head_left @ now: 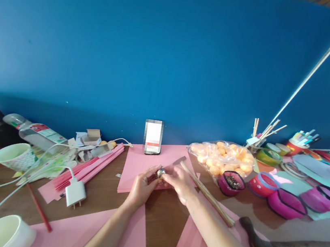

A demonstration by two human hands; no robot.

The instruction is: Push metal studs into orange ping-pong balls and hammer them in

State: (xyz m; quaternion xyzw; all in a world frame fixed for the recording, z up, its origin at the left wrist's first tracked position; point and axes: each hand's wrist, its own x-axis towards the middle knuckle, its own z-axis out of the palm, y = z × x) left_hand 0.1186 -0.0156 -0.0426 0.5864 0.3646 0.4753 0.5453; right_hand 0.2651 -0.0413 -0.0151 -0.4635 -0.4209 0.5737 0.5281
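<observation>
My left hand point(143, 186) and my right hand point(180, 184) meet over the pink paper point(134, 164) in the middle of the table. Between their fingertips they grip a small, shiny, silver-and-gold round object point(160, 173); its kind is too small to make out. Both hands have their fingers closed around it, and the fingers partly hide it. Just right of my right hand lies a bundle of thin wooden sticks point(212, 199). Behind the hands a phone point(153, 138) stands upright against the blue wall.
On the right are a bag of orange balls point(224, 158), a purple cup of small dark bits point(231, 183), several coloured cut cups point(287, 204) and a hammer point(258, 245). Leftward lie a white charger point(75, 193), folded pink paper strips point(92, 168), a plastic bottle point(42, 135) and paper cups point(14, 156).
</observation>
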